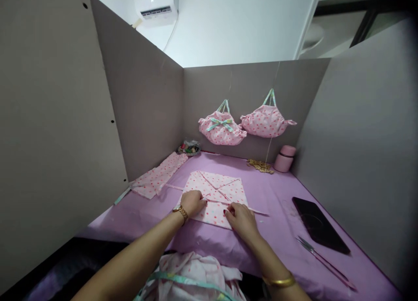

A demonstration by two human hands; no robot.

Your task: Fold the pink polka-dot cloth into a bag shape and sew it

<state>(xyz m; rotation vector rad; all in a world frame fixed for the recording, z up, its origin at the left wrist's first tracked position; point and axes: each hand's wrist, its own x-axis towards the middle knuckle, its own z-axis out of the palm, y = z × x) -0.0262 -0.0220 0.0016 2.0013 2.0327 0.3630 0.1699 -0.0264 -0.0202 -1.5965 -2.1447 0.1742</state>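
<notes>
- Fabric panel (217, 194), pink with dots and diagonal folds on its far part, lies flat on the desk (277, 244), under both hands.
- Left hand (193, 203): its grip is closed, thumb and curled fingers seemingly pinching the crosswise edge.
- Right hand (242, 220): fingers bend in at that same edge; the grip looks narrow, though I cannot tell whether cloth is caught in it.
- Thin strip (259, 212) sticks out past the panel's right side; it is best lined up straight with the edge.
- Light, even tension between the hands should prevent puckers; pulling harder on one side would probably skew the folds.
- Pink-handled scissors (326, 262) lie well apart to the right, sensibly clear of the cloth.
</notes>
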